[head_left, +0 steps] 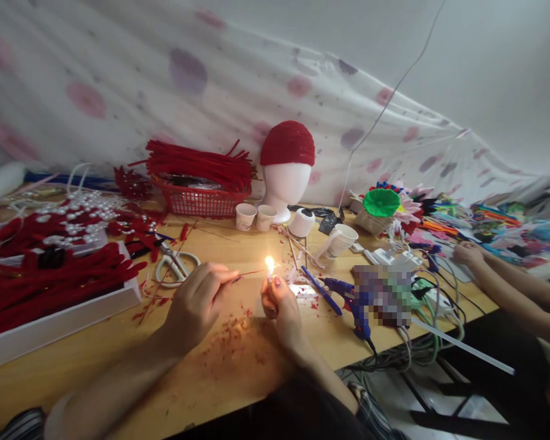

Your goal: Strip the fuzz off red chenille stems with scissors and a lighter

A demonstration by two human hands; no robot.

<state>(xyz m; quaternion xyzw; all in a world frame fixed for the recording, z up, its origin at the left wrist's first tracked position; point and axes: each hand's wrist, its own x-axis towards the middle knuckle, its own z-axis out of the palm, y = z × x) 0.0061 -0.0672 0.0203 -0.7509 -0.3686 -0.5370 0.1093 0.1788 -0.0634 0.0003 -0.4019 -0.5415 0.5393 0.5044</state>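
Note:
My left hand (201, 302) pinches a thin red stem (252, 272) near its left end, and the stem points right toward a flame. In my right hand (278, 304) is a lighter, mostly hidden by the fingers, with a lit flame (269, 264) above it. The stem's right end lies at or just beside the flame; the glare hides whether they touch. Red scraps (238, 324) are scattered on the wooden table (201, 385) below my hands. White-handled scissors (178, 269) lie just left of my left hand.
Behind stand a red basket (201, 201) of red stems, a foam head (285, 183) in a red cap and paper cups (245, 217). Left is a white box (64, 330) of red stems. Blue glue guns (360, 311) and cables lie right; another person's hands (470, 253) are at far right.

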